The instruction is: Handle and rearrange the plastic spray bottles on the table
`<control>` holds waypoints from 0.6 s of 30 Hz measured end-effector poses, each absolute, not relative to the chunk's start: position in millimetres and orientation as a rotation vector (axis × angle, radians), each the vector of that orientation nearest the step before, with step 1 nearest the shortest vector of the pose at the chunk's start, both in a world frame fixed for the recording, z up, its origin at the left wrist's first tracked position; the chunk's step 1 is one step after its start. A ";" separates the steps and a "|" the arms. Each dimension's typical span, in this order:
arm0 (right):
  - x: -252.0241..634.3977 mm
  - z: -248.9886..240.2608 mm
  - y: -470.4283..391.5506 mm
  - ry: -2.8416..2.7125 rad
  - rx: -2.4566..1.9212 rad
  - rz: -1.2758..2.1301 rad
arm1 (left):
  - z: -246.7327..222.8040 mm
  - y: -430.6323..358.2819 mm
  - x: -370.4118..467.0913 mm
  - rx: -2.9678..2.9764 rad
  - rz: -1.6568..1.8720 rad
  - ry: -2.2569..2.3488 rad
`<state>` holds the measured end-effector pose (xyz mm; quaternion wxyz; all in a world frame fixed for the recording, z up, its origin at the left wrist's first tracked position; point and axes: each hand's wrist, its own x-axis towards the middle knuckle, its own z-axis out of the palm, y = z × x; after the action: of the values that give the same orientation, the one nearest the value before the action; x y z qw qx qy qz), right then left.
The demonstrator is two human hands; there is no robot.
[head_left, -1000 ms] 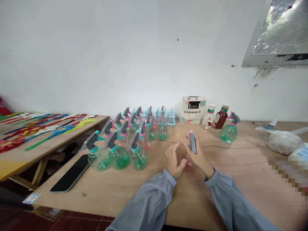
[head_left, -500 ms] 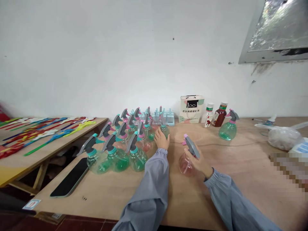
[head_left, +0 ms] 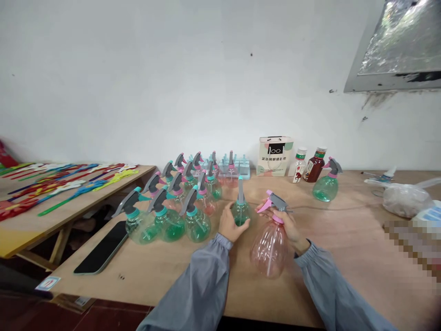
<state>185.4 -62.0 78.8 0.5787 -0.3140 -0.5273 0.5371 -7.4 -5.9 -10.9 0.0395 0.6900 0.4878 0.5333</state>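
Observation:
My left hand [head_left: 232, 224] is wrapped around the round body of a green spray bottle [head_left: 241, 212], which has a grey trigger head and teal collar. My right hand [head_left: 287, 226] grips a clear pink spray bottle [head_left: 268, 252] by its neck, just under the grey and pink head. The two bottles are side by side in front of me, a small gap apart. Left of my left hand, several more spray bottles [head_left: 197, 224] stand in rows, green and pink, most with their nozzles turned to the side.
A black phone [head_left: 101, 248] lies at the table's left. Along the back are pale blue molds [head_left: 243, 168], a paper bag [head_left: 274, 158], a white bottle [head_left: 299, 166], a dark red bottle [head_left: 315, 166] and another green sprayer [head_left: 325, 187]. A plastic bag [head_left: 401, 198] sits right.
My left hand has drawn the green spray bottle from the back of the group toward me. My right hand has brought the pink bottle nearer and now holds it by the neck.

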 end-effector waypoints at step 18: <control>182.6 75.1 -66.9 -1.241 -0.740 1.316 | -8.0 -9.0 -10.0 2.146 1.564 1.535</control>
<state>182.6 -66.9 75.1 0.5593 -0.3138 -0.5264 0.5583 -10.0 -9.0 -8.0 0.0371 0.6992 0.5001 0.5096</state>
